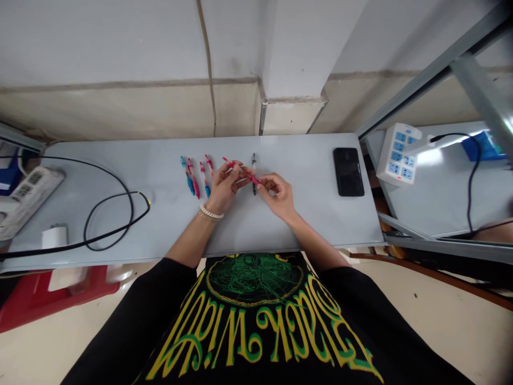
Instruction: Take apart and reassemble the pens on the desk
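Observation:
My left hand [224, 184] and my right hand [278, 193] together hold a red pen [239, 169] just above the grey table [160, 224]. The left fingers grip its middle and the right fingers pinch its near end. A dark pen [254, 160] lies on the table right behind the hands. Several red and blue pens [196, 175] lie side by side to the left of my left hand. A beaded bracelet [210, 213] sits on my left wrist.
A black phone [348, 171] lies at the table's right. A black cable [108, 214] loops on the left, near a white adapter [54, 236] and a power strip [24, 198]. Another power strip [398, 154] sits on the neighbouring table to the right.

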The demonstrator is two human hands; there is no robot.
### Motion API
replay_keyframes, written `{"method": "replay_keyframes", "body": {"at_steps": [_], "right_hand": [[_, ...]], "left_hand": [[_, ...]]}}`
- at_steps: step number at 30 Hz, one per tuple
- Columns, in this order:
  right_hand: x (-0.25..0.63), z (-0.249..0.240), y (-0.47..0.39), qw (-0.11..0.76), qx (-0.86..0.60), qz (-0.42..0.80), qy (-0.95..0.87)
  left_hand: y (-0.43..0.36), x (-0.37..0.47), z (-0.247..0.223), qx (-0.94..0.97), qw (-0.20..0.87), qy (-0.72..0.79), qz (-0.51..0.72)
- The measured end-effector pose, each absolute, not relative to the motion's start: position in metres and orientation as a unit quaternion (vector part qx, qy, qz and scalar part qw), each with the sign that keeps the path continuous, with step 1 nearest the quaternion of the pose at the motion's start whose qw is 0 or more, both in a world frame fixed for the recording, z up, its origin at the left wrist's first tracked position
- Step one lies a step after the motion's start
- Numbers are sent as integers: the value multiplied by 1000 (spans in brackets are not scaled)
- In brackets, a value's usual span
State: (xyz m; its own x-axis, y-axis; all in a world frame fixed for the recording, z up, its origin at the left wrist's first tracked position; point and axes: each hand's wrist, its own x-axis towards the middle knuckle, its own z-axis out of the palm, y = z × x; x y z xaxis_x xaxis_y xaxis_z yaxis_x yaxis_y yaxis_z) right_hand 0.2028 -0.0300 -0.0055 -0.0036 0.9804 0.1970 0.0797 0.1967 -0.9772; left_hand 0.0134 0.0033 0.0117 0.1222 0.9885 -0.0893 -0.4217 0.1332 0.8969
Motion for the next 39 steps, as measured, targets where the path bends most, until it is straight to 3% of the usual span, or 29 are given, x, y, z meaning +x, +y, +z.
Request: {"method": "replay_keyframes", "body": {"at_steps": [8, 18, 23, 39], "right_hand": [[197, -11, -30, 500, -434, 529, -530], [200, -14, -29, 545, -433, 295, -654], [200, -4, -30, 551, -463, 372, -586], [203, -14, -24, 550, -464, 416, -556]], "left_hand": [[1, 21, -2, 391, 616, 395, 558], [-7, 34, -17, 342, 570, 438, 605], [-6, 34, -12, 341, 578, 415, 615], [-3, 33, -9, 311, 580, 421, 624]]}}
